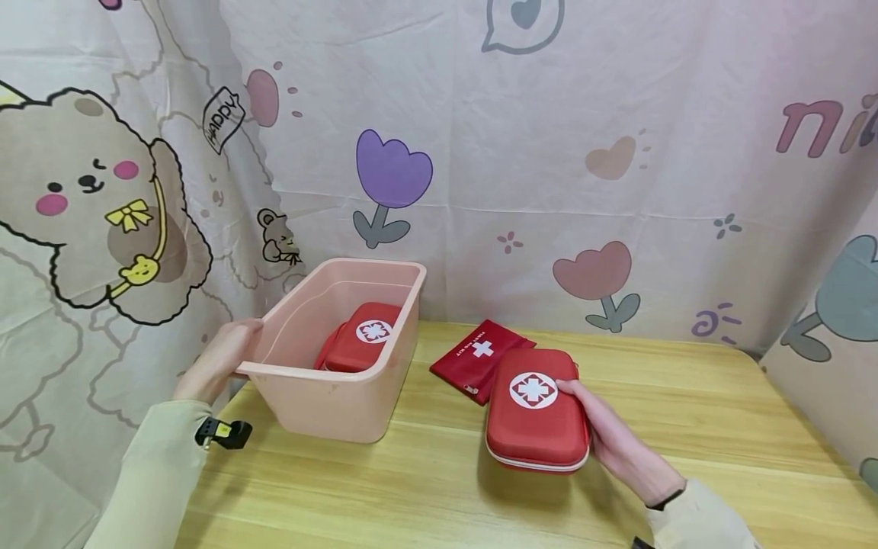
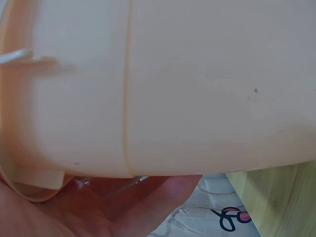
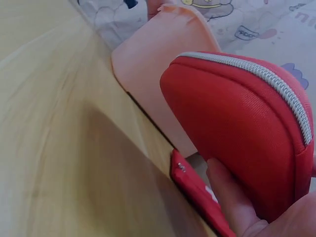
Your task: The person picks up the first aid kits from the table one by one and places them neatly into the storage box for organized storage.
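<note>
Plainly, right hand (image 1: 609, 431) is gripping red case (image 1: 528, 427) around its right side, holding it above table (image 1: 329, 503), near flat pouch (image 1: 463, 364). Left hand (image 1: 222, 349) is curling around rim of pink bin (image 1: 322, 404). Held case is looking light, stiff-shelled, sturdy, probably not slippery; sides, clear of zipper (image 3: 269, 76), are seemingly offering best hold.
</note>
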Demonstrator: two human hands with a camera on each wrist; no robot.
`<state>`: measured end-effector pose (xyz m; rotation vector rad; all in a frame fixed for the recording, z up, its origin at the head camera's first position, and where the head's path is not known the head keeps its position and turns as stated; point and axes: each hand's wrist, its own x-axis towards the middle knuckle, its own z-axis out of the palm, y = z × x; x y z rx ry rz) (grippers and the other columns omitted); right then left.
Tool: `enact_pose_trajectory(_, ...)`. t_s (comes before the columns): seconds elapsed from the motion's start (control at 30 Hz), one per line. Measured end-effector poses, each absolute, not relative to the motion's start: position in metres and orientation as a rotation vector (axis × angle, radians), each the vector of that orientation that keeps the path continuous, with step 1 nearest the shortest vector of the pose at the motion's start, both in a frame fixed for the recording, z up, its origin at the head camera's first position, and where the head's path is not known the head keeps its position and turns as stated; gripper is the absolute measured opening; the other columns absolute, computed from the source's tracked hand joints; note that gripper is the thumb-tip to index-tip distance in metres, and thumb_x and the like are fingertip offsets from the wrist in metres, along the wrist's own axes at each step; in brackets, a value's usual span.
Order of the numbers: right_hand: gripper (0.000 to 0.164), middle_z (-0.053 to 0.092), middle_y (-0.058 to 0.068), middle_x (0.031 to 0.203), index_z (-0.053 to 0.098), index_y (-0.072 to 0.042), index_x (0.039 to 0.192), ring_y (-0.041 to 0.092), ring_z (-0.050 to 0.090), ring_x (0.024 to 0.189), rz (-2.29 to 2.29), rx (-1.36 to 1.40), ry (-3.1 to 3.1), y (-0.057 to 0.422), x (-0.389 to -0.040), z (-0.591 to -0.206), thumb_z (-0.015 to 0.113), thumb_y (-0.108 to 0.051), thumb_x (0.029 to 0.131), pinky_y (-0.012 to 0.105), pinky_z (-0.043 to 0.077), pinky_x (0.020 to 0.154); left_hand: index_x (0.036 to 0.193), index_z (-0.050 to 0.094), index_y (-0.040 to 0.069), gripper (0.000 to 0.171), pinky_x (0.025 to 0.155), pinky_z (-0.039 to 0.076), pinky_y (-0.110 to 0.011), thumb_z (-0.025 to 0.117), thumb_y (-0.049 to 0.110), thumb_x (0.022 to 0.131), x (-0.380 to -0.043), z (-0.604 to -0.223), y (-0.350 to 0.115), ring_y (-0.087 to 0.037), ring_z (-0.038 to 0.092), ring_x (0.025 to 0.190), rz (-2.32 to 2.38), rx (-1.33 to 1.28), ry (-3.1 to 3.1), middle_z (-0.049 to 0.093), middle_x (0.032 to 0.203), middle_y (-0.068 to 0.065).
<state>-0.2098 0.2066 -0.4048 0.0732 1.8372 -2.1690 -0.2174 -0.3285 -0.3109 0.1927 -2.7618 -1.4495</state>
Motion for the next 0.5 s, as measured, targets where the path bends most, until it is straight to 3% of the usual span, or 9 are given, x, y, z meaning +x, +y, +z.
enact_pose_trajectory(0.5,0.068,0.064,0.002,0.111,0.027,-0.005,0.148,0.018,0.069,0.093,-2.228,0.024,1.758,0.2,-0.221,-0.372,0.054,-0.043,0.1,0.035,0.055,0.081,0.143,0.032,-0.012,0.067,0.074,0.051,-0.035,0.018,0.041,0.104,-0.218,-0.311,-0.328,-0.037,0.052,0.109,-1.445,0.185,-2.758,0.045,0.131,-0.034)
